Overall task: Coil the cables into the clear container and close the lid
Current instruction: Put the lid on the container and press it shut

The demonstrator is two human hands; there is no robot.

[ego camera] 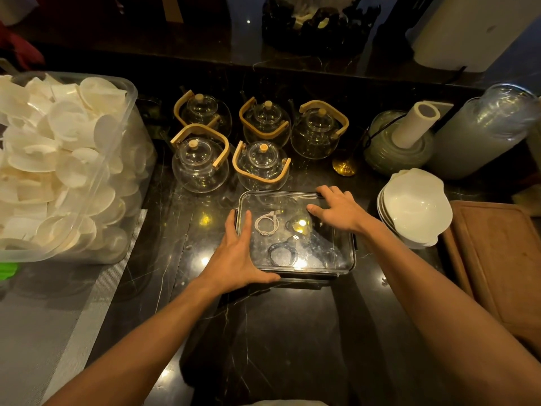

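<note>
A clear container (295, 232) sat on a dark marbled worktop (278, 332), directly in front of the person, with its transparent lid (328, 244) lying over the top. Through the lid, a white cable (267, 222) lay coiled in a small loop toward the container's left side, and a dark cable (283, 253) lay coiled nearer the front edge. A third dark shape beside a glare spot was too dim to identify.

The left hand (237, 256) rested flat on the container's front left corner, fingers (247, 227) straight and held together, thumb along the front rim. The right hand (339, 210) pressed on the lid near the container's back right corner, fingers (332, 193) spread apart, gripping nothing.

Just behind the container stood five glass teapots (262, 165) with bamboo handles. To the container's right sat a stack of white bowls (415, 206), with a wooden board (497, 265) beyond them. Behind the bowls stood a paper roll (415, 124) on a holder. Well to the container's left was a large plastic tub (67, 165) full of pale round chips, standing on a grey mat (58, 317).
</note>
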